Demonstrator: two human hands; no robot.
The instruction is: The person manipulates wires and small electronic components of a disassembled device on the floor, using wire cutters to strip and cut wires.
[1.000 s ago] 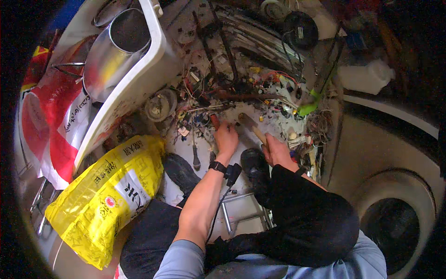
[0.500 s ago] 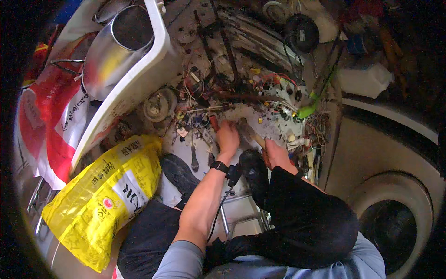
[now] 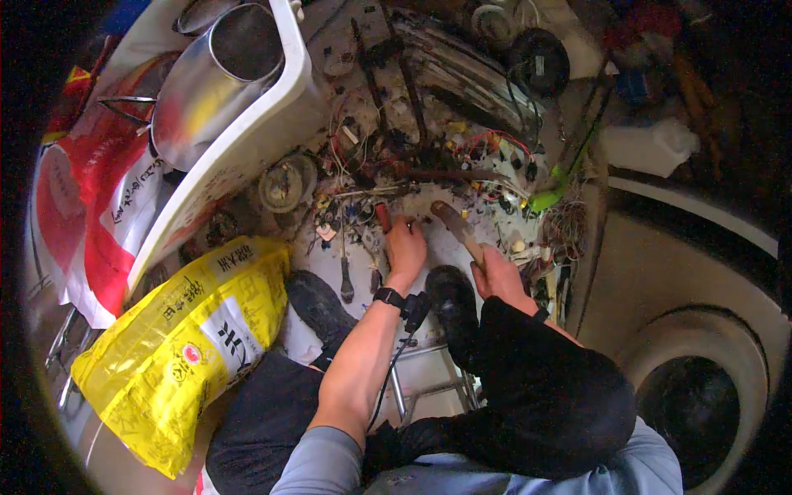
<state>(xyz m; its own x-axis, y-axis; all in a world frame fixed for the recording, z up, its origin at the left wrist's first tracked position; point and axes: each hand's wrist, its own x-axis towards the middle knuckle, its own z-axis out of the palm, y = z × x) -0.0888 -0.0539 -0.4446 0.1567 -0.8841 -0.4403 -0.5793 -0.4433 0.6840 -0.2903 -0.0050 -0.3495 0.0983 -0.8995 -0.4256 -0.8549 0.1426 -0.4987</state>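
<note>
My left hand is closed low over the littered pale floor, pinching something too small to make out, next to a red cylindrical piece. To its right, my right hand grips the wooden handle of a hammer-like tool, whose darker end is just right of my left fingers. Small parts, wires and rusty strips lie around both hands, with a bright green object further right. Below them are my dark shoes and a metal stool-like frame.
A yellow printed sack lies at left, beside a white panel edge with a steel pot and a red-and-white bag behind it. At right are a white jug, a black disc and a round opening.
My left hand has shifted slightly to the right. The tool in my right hand has shifted a little right, its far end still near my left fingers.
</note>
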